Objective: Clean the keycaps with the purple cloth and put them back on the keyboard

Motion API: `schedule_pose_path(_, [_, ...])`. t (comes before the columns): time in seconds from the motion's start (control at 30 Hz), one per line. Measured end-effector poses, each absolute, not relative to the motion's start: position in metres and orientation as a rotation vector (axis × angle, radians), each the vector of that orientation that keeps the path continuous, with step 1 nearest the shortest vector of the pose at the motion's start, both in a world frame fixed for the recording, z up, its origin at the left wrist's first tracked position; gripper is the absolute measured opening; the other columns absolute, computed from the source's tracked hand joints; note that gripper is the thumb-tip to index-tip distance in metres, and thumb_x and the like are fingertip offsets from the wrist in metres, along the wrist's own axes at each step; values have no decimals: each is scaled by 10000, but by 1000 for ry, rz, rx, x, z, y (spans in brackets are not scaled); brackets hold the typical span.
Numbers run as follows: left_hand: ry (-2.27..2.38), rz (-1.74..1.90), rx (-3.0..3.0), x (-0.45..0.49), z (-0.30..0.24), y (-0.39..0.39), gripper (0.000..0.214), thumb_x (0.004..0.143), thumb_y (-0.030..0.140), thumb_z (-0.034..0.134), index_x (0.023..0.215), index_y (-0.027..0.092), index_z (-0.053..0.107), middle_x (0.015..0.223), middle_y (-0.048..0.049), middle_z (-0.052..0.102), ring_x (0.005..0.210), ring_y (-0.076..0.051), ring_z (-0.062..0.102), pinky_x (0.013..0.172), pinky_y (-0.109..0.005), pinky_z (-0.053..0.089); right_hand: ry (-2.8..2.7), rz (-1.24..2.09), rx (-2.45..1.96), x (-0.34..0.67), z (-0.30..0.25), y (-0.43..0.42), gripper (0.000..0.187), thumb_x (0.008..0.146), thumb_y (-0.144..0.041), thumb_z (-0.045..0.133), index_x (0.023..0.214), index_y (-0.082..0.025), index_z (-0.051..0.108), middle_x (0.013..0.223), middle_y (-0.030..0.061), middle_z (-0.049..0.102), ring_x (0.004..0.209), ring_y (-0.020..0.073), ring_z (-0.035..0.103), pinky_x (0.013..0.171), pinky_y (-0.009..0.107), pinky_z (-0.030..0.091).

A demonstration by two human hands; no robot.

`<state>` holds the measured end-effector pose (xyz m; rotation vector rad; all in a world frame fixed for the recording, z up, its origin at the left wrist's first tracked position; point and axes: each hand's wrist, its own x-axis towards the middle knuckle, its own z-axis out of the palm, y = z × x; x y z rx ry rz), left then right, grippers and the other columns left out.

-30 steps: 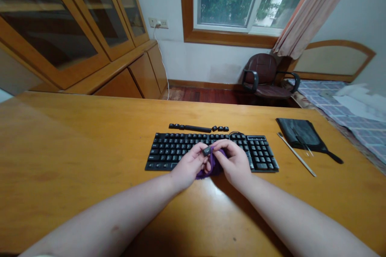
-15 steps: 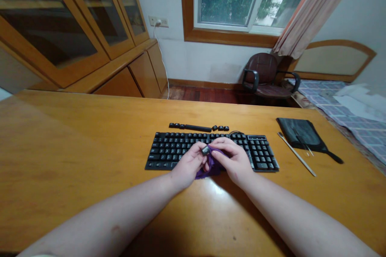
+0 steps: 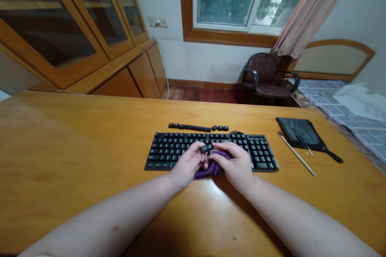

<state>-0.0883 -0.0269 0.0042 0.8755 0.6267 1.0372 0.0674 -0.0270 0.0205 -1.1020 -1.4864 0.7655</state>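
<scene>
Between thumb and fingertips, my left hand (image 3: 188, 163) pinches a black keycap (image 3: 204, 149) above the keyboard. A purple cloth (image 3: 211, 169) hangs bunched below and between both hands. My right hand (image 3: 237, 160) has its thumb and fingers around part of that cloth, the fingertips a little apart from the keycap. Under the hands lies a black keyboard (image 3: 169, 148), its middle partly hidden; bare switch spots show along its bottom-left row. Behind it, a long black spacebar (image 3: 197, 128) lies in a line with several loose keycaps (image 3: 176, 125).
On the right of the wooden desk (image 3: 90, 140) lie a black pouch (image 3: 301, 130) with thin metal tools on it and a slim pale brush (image 3: 297, 154). Beyond the desk stand a dark red armchair (image 3: 262, 72), a bed (image 3: 356, 100) and a glass-door cabinet (image 3: 120, 60).
My right fingertips and the cloth have come away from the keycap, slightly to the right. The keycap has tilted in my left fingers, which still pinch it.
</scene>
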Motion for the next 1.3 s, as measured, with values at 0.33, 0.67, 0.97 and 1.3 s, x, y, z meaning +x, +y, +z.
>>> schedule_pose_path(0.33, [457,806,778,-87,-4,-27,339,789,434,645,952,172,505,598,55,435,555,-102,477,555,-229,345,-1600,882,-1000,74,31,-14,65,790,-225,615,809,-215,676,945,50,654,948,191,598,875,352,467])
schedule_pose_path(0.67, [457,719,778,-87,-7,-27,382,771,417,671,995,152,511,592,60,417,520,-87,443,546,-236,322,-1860,1014,-826,80,35,-11,123,801,-297,655,867,-220,725,918,48,665,860,169,623,807,321,503])
schedule_pose_path(0.97, [436,788,708,-86,2,-29,403,716,421,722,952,153,536,587,59,434,522,-86,436,538,-228,321,-1845,783,-787,80,32,-9,248,596,-300,831,808,-230,724,787,28,675,730,167,633,676,309,531])
schedule_pose_path(1.3, [672,880,1055,-91,4,-27,295,848,469,535,842,181,467,551,57,455,536,-98,434,558,-232,327,-1576,559,-981,79,29,-16,82,760,-221,703,830,-252,732,881,40,656,847,181,623,794,350,523])
